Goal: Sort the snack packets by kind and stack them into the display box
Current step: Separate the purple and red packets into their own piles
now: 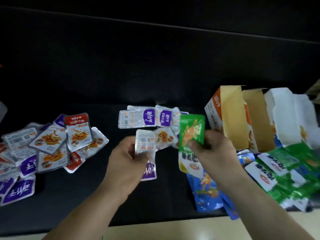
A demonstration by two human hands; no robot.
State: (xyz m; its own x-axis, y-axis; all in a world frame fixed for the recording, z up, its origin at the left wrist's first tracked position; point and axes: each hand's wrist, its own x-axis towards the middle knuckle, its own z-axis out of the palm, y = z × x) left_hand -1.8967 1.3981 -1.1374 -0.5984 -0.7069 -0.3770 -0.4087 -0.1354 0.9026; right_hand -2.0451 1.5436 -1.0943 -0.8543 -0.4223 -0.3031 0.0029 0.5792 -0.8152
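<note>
My left hand (127,159) grips a silver packet with a purple end (146,154), held back side up above the dark surface. My right hand (212,148) pinches a green packet (190,134) near its middle, upright, just left of the display boxes. An orange and white display box (225,116) stands open at the right, its inside bare cardboard. A white box (287,116) stands open behind it. A few purple and silver packets (147,116) lie beyond my hands.
A loose heap of red and purple packets (52,144) covers the left. Green packets (284,168) pile at the right, blue packets (207,191) under my right wrist. The dark surface (155,70) ends at a pale floor (173,229) in front.
</note>
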